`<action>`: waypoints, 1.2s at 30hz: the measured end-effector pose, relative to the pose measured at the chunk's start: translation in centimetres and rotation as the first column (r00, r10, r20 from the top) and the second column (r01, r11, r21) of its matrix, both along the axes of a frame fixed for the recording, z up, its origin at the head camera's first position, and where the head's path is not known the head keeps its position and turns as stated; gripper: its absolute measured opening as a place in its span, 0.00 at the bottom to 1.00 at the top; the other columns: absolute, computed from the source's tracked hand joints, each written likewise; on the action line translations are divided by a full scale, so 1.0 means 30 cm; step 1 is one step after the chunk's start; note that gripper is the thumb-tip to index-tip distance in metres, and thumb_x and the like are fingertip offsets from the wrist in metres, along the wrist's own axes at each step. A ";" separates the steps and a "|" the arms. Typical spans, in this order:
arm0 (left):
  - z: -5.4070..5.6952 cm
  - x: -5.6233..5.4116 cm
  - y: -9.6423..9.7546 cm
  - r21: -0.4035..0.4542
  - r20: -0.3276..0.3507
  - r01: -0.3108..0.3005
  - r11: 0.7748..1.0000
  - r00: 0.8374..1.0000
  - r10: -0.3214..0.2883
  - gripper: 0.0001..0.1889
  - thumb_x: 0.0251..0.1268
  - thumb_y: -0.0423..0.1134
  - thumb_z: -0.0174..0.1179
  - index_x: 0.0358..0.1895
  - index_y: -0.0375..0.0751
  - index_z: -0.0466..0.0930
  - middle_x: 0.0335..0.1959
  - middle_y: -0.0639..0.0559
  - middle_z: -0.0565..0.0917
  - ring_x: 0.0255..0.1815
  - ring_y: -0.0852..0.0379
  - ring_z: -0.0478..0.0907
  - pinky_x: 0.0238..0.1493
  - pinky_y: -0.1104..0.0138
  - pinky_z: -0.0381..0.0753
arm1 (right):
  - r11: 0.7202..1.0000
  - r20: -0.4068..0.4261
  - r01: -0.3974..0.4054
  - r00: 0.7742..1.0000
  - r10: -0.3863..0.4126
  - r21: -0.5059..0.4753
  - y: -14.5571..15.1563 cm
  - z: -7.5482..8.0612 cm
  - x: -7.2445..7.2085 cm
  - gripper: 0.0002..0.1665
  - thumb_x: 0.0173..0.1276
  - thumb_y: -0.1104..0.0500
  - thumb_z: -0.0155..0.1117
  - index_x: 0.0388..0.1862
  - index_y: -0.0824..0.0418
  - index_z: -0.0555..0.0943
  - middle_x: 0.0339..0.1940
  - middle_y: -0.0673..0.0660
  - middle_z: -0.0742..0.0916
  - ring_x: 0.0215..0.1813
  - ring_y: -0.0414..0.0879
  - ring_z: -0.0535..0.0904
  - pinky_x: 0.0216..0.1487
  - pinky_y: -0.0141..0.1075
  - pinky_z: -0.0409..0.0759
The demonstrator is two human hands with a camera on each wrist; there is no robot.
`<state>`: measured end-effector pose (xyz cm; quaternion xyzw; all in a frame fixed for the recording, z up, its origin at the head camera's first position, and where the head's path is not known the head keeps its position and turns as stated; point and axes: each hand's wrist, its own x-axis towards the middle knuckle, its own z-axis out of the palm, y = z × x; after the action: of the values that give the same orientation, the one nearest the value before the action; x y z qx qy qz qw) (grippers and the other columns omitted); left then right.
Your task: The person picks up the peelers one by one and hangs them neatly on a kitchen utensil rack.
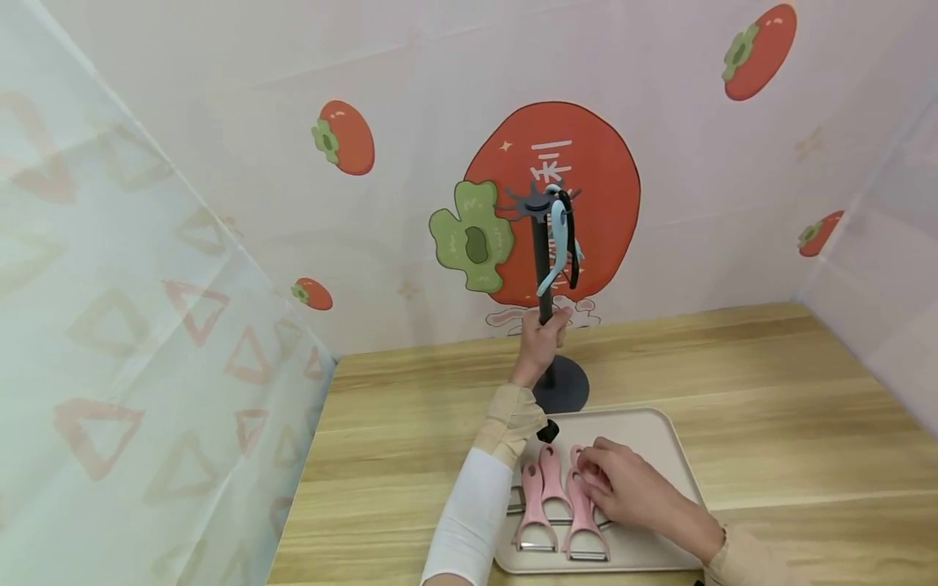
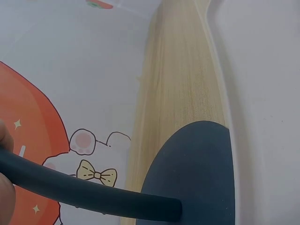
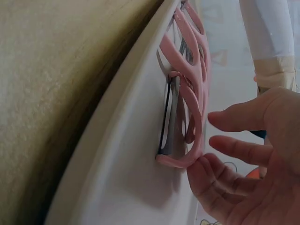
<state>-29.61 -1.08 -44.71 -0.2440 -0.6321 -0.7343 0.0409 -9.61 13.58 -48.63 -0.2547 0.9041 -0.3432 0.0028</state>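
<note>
My left hand (image 1: pixel 541 346) grips the dark pole (image 2: pixel 93 187) of a utensil stand, low down above its round base (image 1: pixel 572 387). From the spoked top (image 1: pixel 533 202) hang a light-blue tool (image 1: pixel 558 236) and a black one (image 1: pixel 573 260). Several pink Y-shaped peelers (image 1: pixel 532 496) lie overlapping in a beige tray (image 1: pixel 652 431). Over the right side of that pile is my right hand (image 1: pixel 630 488). In the right wrist view, its thumb and forefinger stand apart beside the pink peeler (image 3: pixel 196 117), while another fingertip meets the peeler's curved end.
The wood-grain table (image 1: pixel 396 439) runs under the tray and stand. The tray's far rim lies against the stand's base. Behind stands a wall sheet (image 1: pixel 410 244) printed with red fruit; other sheets (image 1: pixel 146 325) close off the left and right sides.
</note>
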 end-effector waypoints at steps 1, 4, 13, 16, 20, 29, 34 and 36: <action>-0.001 0.000 0.000 0.000 0.002 0.001 1.000 1.000 -0.001 0.29 0.81 0.37 0.57 0.14 0.36 0.63 0.09 0.63 0.59 0.09 0.60 0.53 0.15 0.66 0.54 | 1.000 -0.007 0.019 1.000 -0.018 0.020 -0.003 -0.005 0.004 0.08 0.66 0.64 0.76 0.40 0.56 0.85 0.31 0.44 0.76 0.31 0.32 0.67 0.30 0.29 0.69; -0.003 -0.001 0.000 0.006 0.004 0.004 1.000 1.000 -0.004 0.29 0.80 0.37 0.57 0.14 0.34 0.62 0.09 0.63 0.59 0.09 0.60 0.53 0.15 0.66 0.53 | 0.997 -0.009 0.063 0.998 -0.063 0.048 -0.012 -0.014 0.010 0.09 0.64 0.65 0.76 0.39 0.55 0.84 0.33 0.46 0.75 0.31 0.33 0.66 0.30 0.30 0.68; -0.005 0.002 0.002 0.007 -0.020 -0.008 1.000 1.000 0.008 0.28 0.81 0.35 0.56 0.15 0.32 0.63 0.10 0.63 0.61 0.09 0.61 0.56 0.16 0.66 0.56 | 0.964 0.082 0.197 0.973 -0.214 0.178 -0.043 -0.010 0.029 0.15 0.64 0.60 0.78 0.43 0.50 0.80 0.32 0.48 0.76 0.30 0.41 0.69 0.26 0.38 0.70; -0.007 0.008 0.005 0.009 -0.005 -0.006 1.000 1.000 0.006 0.28 0.81 0.35 0.56 0.15 0.33 0.64 0.10 0.63 0.61 0.09 0.61 0.56 0.15 0.66 0.56 | 0.953 0.104 0.218 0.964 -0.244 0.212 -0.047 -0.008 0.031 0.16 0.63 0.59 0.78 0.44 0.50 0.79 0.32 0.48 0.78 0.30 0.44 0.72 0.26 0.42 0.73; -0.008 0.015 0.008 0.001 0.007 -0.008 1.000 1.000 0.008 0.27 0.81 0.35 0.56 0.15 0.35 0.64 0.10 0.62 0.61 0.09 0.60 0.56 0.15 0.66 0.56 | 0.945 0.106 0.235 0.959 -0.264 0.226 -0.045 0.000 0.034 0.17 0.61 0.61 0.78 0.43 0.51 0.79 0.30 0.47 0.78 0.29 0.44 0.72 0.25 0.43 0.72; -0.003 0.013 0.006 0.001 -0.001 -0.008 1.000 1.000 0.008 0.27 0.81 0.35 0.55 0.15 0.36 0.64 0.11 0.62 0.61 0.09 0.61 0.55 0.15 0.67 0.55 | 0.920 0.062 0.260 0.955 -0.289 0.293 -0.038 0.008 0.026 0.15 0.60 0.61 0.74 0.34 0.52 0.73 0.26 0.49 0.75 0.24 0.45 0.69 0.22 0.44 0.67; 0.005 0.013 0.004 0.004 -0.003 -0.008 1.000 1.000 0.008 0.27 0.81 0.35 0.55 0.15 0.34 0.63 0.10 0.62 0.61 0.09 0.60 0.55 0.15 0.66 0.55 | 0.909 0.026 0.268 0.956 -0.291 0.319 -0.042 0.004 0.014 0.16 0.62 0.59 0.75 0.34 0.54 0.73 0.25 0.50 0.76 0.23 0.46 0.70 0.21 0.45 0.68; 0.006 0.012 0.004 0.004 -0.003 -0.006 1.000 1.000 0.006 0.27 0.81 0.35 0.55 0.15 0.34 0.63 0.10 0.62 0.60 0.09 0.60 0.55 0.15 0.67 0.55 | 0.906 0.022 0.273 0.955 -0.296 0.325 -0.043 0.003 0.008 0.17 0.61 0.58 0.76 0.34 0.55 0.73 0.24 0.50 0.77 0.23 0.46 0.71 0.21 0.45 0.68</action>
<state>-29.26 -0.96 -44.52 -0.2432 -0.6311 -0.7352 0.0448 -9.36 12.28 -48.54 -0.1040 0.9742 -0.1985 0.0258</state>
